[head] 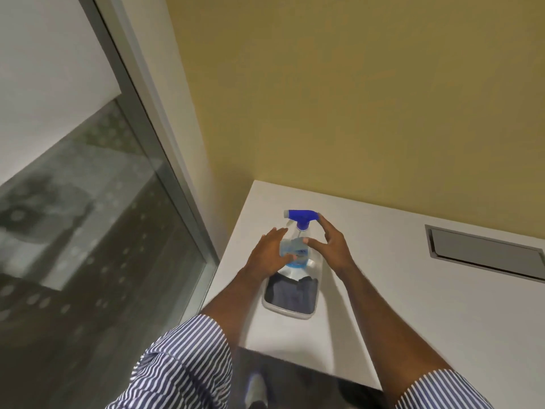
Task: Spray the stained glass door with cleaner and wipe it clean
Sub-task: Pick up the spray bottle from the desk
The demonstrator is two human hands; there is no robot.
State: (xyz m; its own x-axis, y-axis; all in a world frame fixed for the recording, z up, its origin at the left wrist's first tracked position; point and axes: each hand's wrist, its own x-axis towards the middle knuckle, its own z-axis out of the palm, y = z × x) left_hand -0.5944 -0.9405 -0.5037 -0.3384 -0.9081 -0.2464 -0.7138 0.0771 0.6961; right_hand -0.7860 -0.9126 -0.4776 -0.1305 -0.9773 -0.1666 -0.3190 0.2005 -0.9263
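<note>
A clear spray bottle (296, 246) with a blue trigger head stands on a white table (413, 290), at the far end of a small white tray (287, 312). A dark grey cloth (290, 295) lies in that tray. My left hand (267, 256) is against the bottle's left side with fingers spread. My right hand (330, 246) is at its right side, thumb across the body and a fingertip at the back of the blue head. Neither hand is clearly closed around it. The glass door (88, 231) with its grey frame fills the left.
A yellow wall (354, 98) rises behind the table. A grey metal flap (483, 252) is set into the tabletop at the right. The table's front edge runs just above my striped sleeves, with dark floor and a shoe below.
</note>
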